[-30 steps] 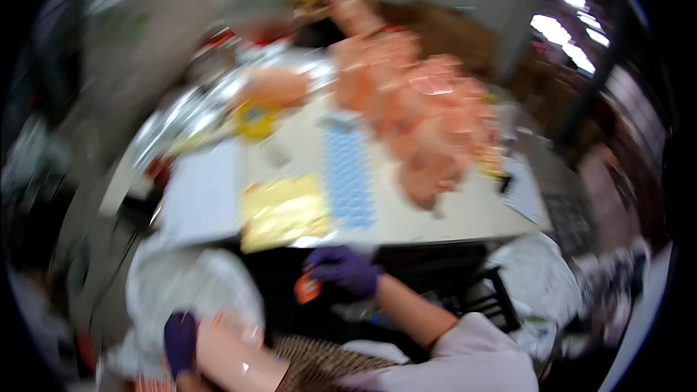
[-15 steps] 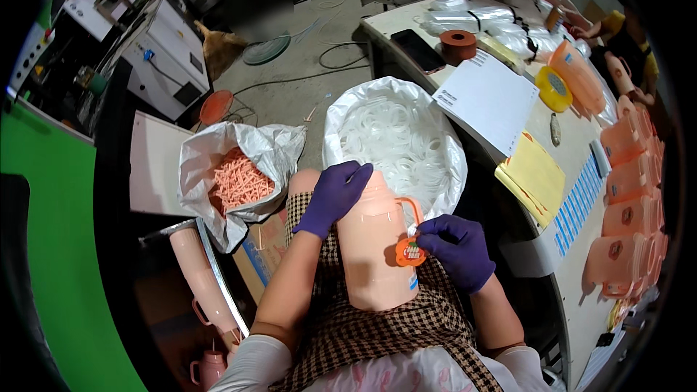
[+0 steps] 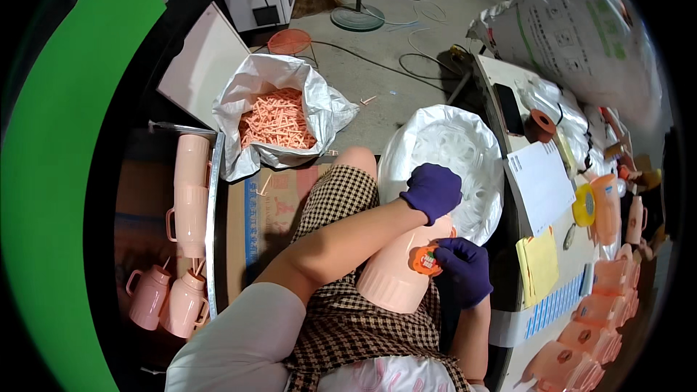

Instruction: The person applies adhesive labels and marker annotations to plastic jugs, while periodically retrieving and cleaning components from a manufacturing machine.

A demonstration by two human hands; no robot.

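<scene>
A pale pink thermos jug [image 3: 396,276] lies tilted across my lap, its ribbed base toward me and its top pointing away to the right. My left hand [image 3: 433,192], in a purple glove, is closed over the jug's top end; its fingertips are hidden, and the forearm crosses above the jug. At the jug's right side, my purple-gloved right hand [image 3: 465,268] pinches the edge of a round orange tag [image 3: 426,260] with a green leaf shape, which lies against the body. The jug's handle is mostly hidden between the hands.
A white sack of clear rings [image 3: 392,149] stands beyond my left hand. Farther left, another white sack [image 3: 337,112] holds pink sticks. Several pink jugs [image 3: 190,210] are in a box at left. The right-hand table [image 3: 508,72] bears paper, tape and translucent pink containers [image 3: 573,352].
The view has swung to the right. The jug's top has tipped to the right, and my left hand has moved right with it. My right hand stays at the orange tag.
</scene>
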